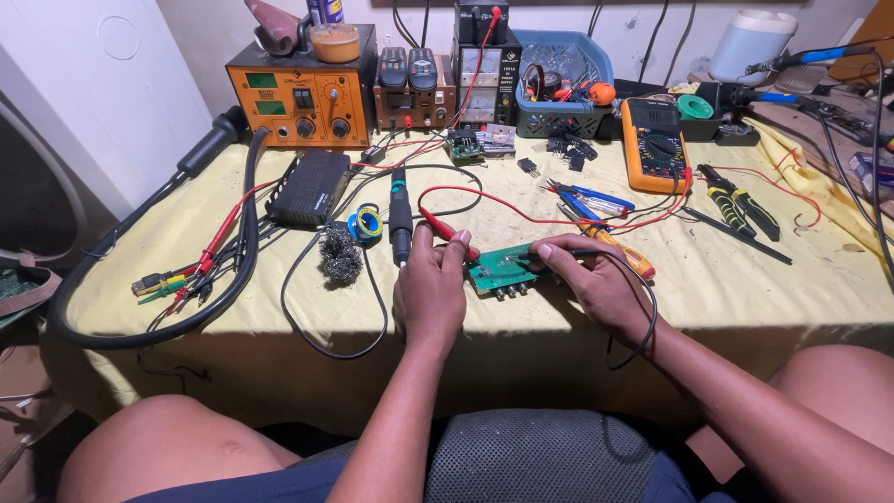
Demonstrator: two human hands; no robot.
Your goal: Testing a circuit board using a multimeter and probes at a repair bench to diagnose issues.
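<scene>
Head view of a bench [745, 289] draped in yellow cloth. One green circuit board [500, 268] lies near the front edge, between the two hands. The left hand [430, 289] has its fingers closed on a red probe [447, 230], tip down at the board's left end; the right hand [596, 279] has its fingers pinched on a black probe [568, 252], laid over the board's right end. One red lead [521, 212] and one black lead [643, 321] run from the probes toward the orange multimeter [655, 144]. Just left of the left hand lie one soldering iron [400, 216], one solder spool [368, 224] and one wad of steel wool [340, 253]. Behind the right hand lie blue tweezers [596, 198] and an orange-handled screwdriver [624, 254]; two pliers [740, 207] lie further right. At the back stand one orange station [303, 98] and one blue basket [563, 79]. A thick black hose [237, 251] loops across the left end.
</scene>
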